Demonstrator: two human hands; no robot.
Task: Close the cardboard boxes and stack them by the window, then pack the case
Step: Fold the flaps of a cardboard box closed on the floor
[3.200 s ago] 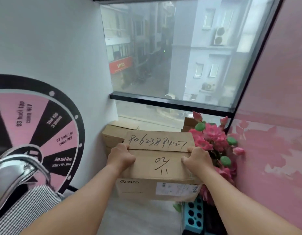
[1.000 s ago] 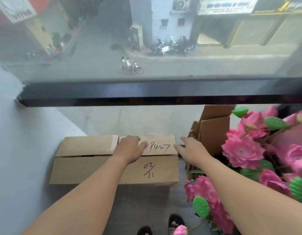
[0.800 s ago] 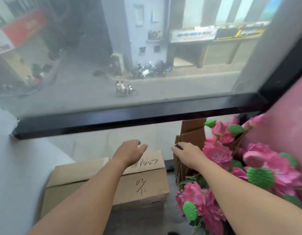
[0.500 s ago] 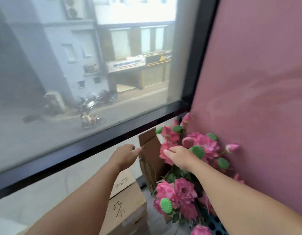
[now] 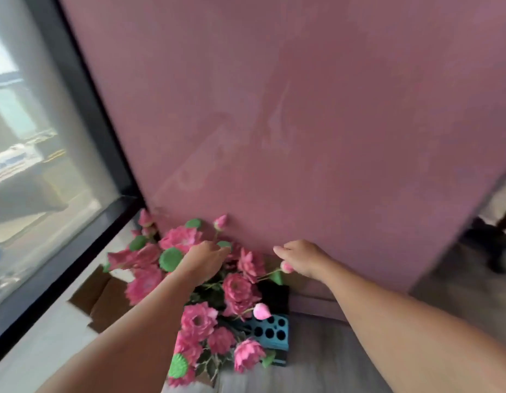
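Both hands are held loose, nothing gripped: left hand (image 5: 202, 262), right hand (image 5: 301, 258). Flowers (image 5: 240, 290) should be cleared gently when cardboard (image 5: 100, 296) is reached.

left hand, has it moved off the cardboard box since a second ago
Yes. The left hand has left the box top and gone right, toward the pink wall; it now hangs over the pink flowers, beside the window frame.
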